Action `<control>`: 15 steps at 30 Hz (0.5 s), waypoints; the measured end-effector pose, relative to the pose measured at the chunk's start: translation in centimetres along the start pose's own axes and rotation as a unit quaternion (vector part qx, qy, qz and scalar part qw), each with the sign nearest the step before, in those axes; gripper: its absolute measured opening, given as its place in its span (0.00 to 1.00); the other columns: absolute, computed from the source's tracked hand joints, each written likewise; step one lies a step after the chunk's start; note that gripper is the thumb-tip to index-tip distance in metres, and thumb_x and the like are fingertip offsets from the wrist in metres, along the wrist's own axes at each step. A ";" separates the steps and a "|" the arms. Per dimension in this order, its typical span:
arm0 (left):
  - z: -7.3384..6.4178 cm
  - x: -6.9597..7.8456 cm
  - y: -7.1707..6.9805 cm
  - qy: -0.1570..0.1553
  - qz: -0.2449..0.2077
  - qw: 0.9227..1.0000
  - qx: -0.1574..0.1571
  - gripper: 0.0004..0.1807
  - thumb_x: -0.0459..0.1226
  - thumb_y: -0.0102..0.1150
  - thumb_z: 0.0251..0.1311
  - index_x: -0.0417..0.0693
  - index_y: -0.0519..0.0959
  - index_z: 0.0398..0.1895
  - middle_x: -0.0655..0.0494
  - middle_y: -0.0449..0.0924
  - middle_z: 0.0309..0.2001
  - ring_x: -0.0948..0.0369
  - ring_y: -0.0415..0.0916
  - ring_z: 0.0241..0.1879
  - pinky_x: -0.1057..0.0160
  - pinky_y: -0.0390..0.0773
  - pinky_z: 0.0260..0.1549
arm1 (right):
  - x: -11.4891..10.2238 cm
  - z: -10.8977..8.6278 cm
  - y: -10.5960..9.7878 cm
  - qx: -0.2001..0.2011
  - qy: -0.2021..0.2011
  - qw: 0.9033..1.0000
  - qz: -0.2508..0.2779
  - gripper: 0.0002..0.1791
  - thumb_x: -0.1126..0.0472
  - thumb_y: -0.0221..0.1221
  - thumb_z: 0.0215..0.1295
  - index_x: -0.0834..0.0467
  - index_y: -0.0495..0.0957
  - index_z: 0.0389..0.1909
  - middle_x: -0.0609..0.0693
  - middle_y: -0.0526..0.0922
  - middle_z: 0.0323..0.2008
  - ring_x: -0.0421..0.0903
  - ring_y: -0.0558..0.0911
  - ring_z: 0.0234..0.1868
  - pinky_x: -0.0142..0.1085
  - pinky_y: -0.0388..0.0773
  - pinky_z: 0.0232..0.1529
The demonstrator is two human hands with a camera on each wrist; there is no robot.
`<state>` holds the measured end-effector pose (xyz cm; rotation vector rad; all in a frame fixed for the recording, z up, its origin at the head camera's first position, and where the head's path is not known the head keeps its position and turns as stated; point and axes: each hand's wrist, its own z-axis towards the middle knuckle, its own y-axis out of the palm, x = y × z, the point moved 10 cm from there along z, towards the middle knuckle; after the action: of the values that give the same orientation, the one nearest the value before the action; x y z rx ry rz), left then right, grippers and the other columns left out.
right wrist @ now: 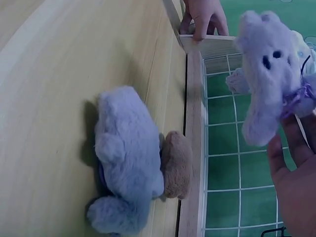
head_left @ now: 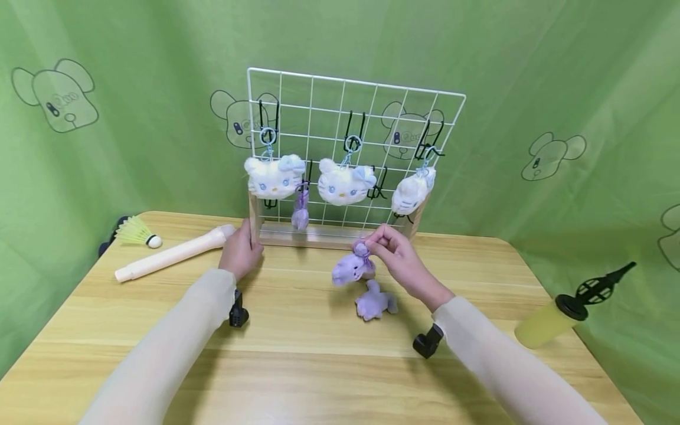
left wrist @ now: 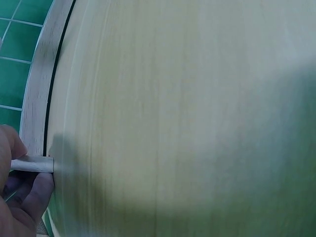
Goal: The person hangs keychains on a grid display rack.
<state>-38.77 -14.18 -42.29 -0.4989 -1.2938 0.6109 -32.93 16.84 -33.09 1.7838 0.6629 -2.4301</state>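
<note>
My left hand point(head_left: 241, 254) grips the lower left side of the wire rack's wooden base point(head_left: 305, 239); the left wrist view has its thumb and fingers on either side of a wooden end piece point(left wrist: 37, 164). Just in front of the rack, my right hand point(head_left: 398, 260) pinches a purple plush keychain point(head_left: 350, 268) by its top. That plush hangs tilted above the table, with dark eyes and a purple ribbon. Beneath it a second purple plush point(head_left: 373, 303) lies on the tabletop. Beside that, in the right wrist view, a small brown plush point(right wrist: 176, 165) lies against the base.
White kitty-head plush keychains point(head_left: 346, 184) hang from black hooks on the white grid point(head_left: 340, 88). A small purple plush point(head_left: 300, 215) hangs lower. At left lie a pale pink tube point(head_left: 172, 254) and a shuttlecock point(head_left: 137, 232). A yellow cylinder with a black tip point(head_left: 547, 324) stands right.
</note>
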 end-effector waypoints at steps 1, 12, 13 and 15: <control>0.0 0.0 0.0 0.000 0.001 1.000 0.000 0.31 0.29 0.54 0.68 0.34 0.61 0.73 0.25 0.76 0.63 0.31 0.79 0.59 0.34 0.82 0.61 | 0.1 0.0 -0.2 0.006 0.000 1.000 -0.004 0.04 0.69 0.52 0.78 0.65 0.73 0.40 0.38 0.87 0.41 0.33 0.84 0.45 0.24 0.82 0.51; -0.1 0.2 -0.1 0.005 0.003 1.000 0.003 0.30 0.29 0.53 0.67 0.33 0.62 0.73 0.25 0.77 0.62 0.31 0.80 0.58 0.34 0.82 0.60 | 0.0 -0.1 -0.2 0.015 0.005 1.000 0.001 0.06 0.66 0.50 0.80 0.67 0.71 0.44 0.36 0.83 0.38 0.33 0.79 0.35 0.24 0.80 0.35; -0.1 0.2 -0.1 0.004 0.003 1.000 0.002 0.31 0.29 0.53 0.67 0.33 0.62 0.73 0.25 0.77 0.62 0.31 0.80 0.58 0.34 0.82 0.60 | 0.0 -0.1 -0.3 0.021 0.005 1.000 0.002 0.06 0.66 0.50 0.80 0.67 0.71 0.44 0.36 0.83 0.37 0.33 0.79 0.34 0.24 0.80 0.34; -0.1 0.2 -0.1 0.003 0.002 1.000 0.000 0.31 0.29 0.53 0.68 0.33 0.61 0.73 0.25 0.77 0.62 0.31 0.80 0.58 0.34 0.82 0.60 | 0.1 0.0 -0.7 0.036 0.002 0.999 -0.002 0.06 0.66 0.50 0.80 0.66 0.71 0.44 0.36 0.81 0.35 0.33 0.77 0.33 0.24 0.78 0.34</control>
<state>-38.60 -14.12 -42.12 -0.5026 -1.2870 0.6126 -33.11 17.46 -32.95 1.8153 0.5861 -2.4843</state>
